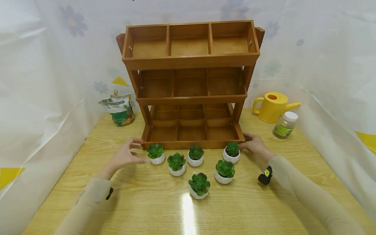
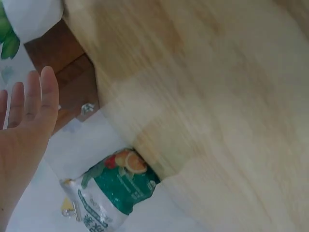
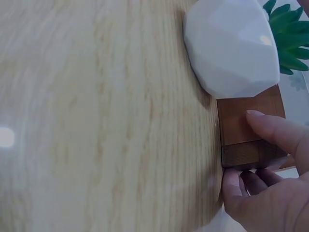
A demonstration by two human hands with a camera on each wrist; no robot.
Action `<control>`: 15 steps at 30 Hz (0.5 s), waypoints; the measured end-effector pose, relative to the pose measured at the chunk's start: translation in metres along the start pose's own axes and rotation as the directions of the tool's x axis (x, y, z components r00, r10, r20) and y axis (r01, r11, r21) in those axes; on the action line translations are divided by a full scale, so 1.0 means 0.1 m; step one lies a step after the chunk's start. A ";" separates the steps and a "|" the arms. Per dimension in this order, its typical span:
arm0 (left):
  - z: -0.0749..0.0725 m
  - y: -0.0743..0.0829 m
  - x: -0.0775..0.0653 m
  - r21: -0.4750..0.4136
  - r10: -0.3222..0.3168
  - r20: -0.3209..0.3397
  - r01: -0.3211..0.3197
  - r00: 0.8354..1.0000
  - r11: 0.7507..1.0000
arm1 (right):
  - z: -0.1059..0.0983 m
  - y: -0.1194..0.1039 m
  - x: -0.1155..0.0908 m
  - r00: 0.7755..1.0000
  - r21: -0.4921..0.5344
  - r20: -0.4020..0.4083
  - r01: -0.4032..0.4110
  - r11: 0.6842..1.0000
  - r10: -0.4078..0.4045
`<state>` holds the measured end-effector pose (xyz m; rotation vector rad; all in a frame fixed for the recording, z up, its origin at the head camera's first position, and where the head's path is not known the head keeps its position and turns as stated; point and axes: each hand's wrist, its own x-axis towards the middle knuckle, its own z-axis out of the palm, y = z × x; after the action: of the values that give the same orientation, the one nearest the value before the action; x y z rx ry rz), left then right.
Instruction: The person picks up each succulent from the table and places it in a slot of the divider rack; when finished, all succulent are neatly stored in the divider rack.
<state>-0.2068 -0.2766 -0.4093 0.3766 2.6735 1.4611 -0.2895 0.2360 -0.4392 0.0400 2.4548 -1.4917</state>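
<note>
A three-tier wooden shelf [image 1: 191, 62] with divided compartments stands on the table. My right hand [image 1: 255, 146] grips its lower right front corner; in the right wrist view the thumb [image 3: 273, 126] lies on the front face and the fingers go round the side. My left hand [image 1: 124, 157] is beside the lower left corner, fingers loosely spread, holding nothing; contact with the shelf cannot be told. Several succulents in white pots stand before the shelf, one [image 1: 156, 153] close to my left hand and another [image 1: 231, 152] close to my right.
A green and white bag [image 1: 119, 109] with a clip stands back left. At the back right are a yellow watering can [image 1: 271, 107] and a white-lidded jar [image 1: 285, 125]. Other potted succulents, such as the nearest one [image 1: 199, 186], stand mid-table. White sheeting [image 1: 329, 65] surrounds the table.
</note>
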 end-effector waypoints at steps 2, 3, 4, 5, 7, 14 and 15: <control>0.05 -0.02 0.02 0.018 0.004 0.026 -0.005 1.000 1.000 | 0.00 0.00 0.00 1.000 0.000 -0.003 0.001 1.000 -0.001; 0.07 -0.02 0.03 0.030 0.004 0.036 -0.006 0.999 1.000 | -0.01 0.00 0.00 1.000 0.002 -0.003 0.001 1.000 -0.001; 0.08 -0.03 0.04 0.037 0.005 0.045 -0.006 0.999 0.999 | -0.01 0.00 0.00 1.000 0.006 -0.003 0.001 1.000 -0.001; 0.10 -0.03 0.05 0.049 0.005 0.050 -0.007 0.999 0.999 | -0.01 0.00 0.00 1.000 0.001 -0.001 0.003 1.000 -0.003; 0.12 -0.03 0.07 0.058 0.012 0.066 -0.016 0.998 0.998 | -0.01 0.00 0.00 1.000 -0.009 -0.002 0.009 1.000 -0.009; 0.18 -0.03 0.13 0.112 0.001 0.115 -0.014 0.993 0.994 | -0.02 0.02 0.01 0.999 -0.042 -0.028 0.028 0.999 -0.030; 0.19 -0.03 0.14 0.115 0.001 0.119 -0.015 0.993 0.993 | -0.01 0.03 0.01 0.999 -0.052 -0.030 0.034 0.998 -0.036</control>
<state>-0.2176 -0.2588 -0.4217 0.4664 2.6715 1.2465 -0.2908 0.2384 -0.4414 0.0105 2.5301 -1.4511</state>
